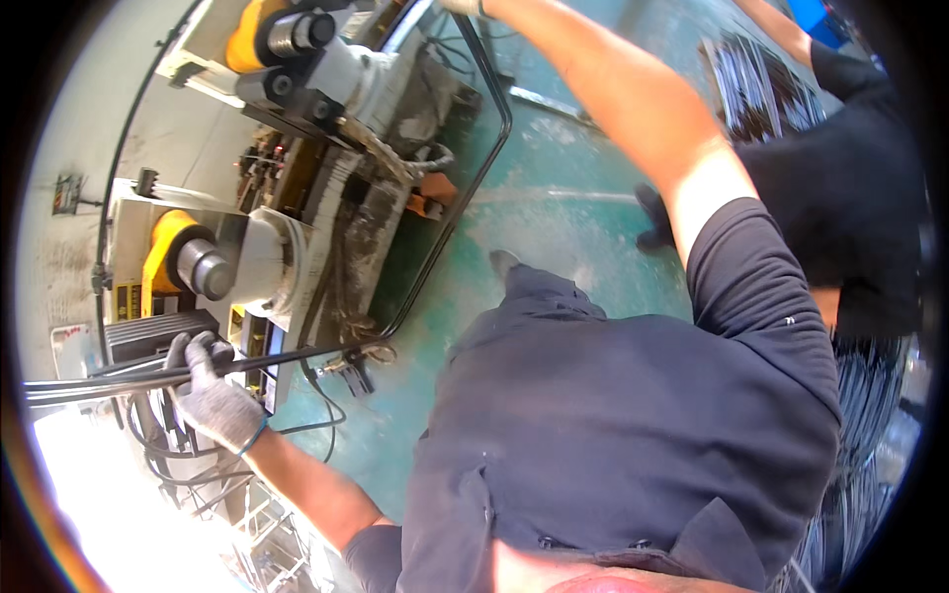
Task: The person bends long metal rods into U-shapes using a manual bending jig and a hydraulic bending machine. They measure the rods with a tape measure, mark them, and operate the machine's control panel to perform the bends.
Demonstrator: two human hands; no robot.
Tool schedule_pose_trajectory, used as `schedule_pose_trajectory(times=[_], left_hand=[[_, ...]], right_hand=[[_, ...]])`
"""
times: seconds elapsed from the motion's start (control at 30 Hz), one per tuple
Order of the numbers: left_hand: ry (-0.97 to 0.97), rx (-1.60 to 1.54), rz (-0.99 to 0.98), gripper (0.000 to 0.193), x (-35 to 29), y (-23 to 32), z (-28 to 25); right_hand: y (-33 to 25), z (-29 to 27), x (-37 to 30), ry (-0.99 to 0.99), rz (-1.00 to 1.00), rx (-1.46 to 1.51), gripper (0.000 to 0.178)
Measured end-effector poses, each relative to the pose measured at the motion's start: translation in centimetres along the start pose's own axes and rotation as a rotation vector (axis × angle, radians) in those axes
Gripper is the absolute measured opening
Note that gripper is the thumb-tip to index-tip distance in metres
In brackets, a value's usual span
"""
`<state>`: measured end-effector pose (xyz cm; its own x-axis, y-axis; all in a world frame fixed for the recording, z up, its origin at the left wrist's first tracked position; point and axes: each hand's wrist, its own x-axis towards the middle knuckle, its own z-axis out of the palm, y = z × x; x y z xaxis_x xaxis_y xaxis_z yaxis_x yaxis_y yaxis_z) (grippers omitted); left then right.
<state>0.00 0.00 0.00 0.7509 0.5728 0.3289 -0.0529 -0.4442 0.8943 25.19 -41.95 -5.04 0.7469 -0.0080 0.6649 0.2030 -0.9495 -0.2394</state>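
A long bent black tube (435,259) runs from the far left, past the machine, and up to the top edge of the head view. My left hand (219,405), in a grey knitted glove, wraps around its straight part at the left, where several thin dark bars lie close together. My right arm stretches forward to the top. There my gloved right hand (464,6) closes on the tube's upper end, mostly cut off by the picture's edge. Next to my left hand stands a machine head with a yellow guard (164,259) and a metal roller (205,270).
A second similar head with a metal roller (300,34) stands farther up. Cables (331,420) hang below the tube. To the right, a co-worker in dark clothing (840,208) is close, beside bundles of dark rods (756,89). The floor (554,212) is green.
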Motion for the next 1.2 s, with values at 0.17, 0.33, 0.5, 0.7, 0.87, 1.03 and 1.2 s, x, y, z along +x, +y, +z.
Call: schedule_pose_trajectory(times=[0.17,0.33,0.5,0.7,0.87,1.03,1.2], left_hand=[[-0.191,-0.203,-0.123,0.017,-4.8,-11.5,-0.6],[-0.209,-0.151,-0.211,0.014,-12.5,-15.2,-1.2],[-0.08,-0.124,-0.389,0.012,-19.9,-18.9,-2.4],[-0.051,0.046,-0.347,0.011,-29.9,-26.5,-4.8],[0.006,0.067,-0.467,0.009,-35.9,-27.4,-5.5],[0.043,0.105,-0.494,0.009,-39.2,-28.7,-6.5],[0.056,0.077,-0.511,0.01,-41.4,-28.5,-7.0]], right_hand=[[1.6,0.8,-15.1,-0.148,0.354,0.461,0.024],[4.5,3.2,-26.3,-0.381,0.436,0.282,0.035],[5.1,2.1,-35.8,-0.556,0.538,0.346,0.033],[4.6,1.2,-45.1,-0.617,0.697,0.417,0.032],[5.5,-1.0,-48.3,-0.653,0.729,0.405,0.031],[5.1,-1.7,-50.5,-0.659,0.728,0.443,0.03],[6.3,-1.5,-53.4,-0.626,0.671,0.436,0.03]])
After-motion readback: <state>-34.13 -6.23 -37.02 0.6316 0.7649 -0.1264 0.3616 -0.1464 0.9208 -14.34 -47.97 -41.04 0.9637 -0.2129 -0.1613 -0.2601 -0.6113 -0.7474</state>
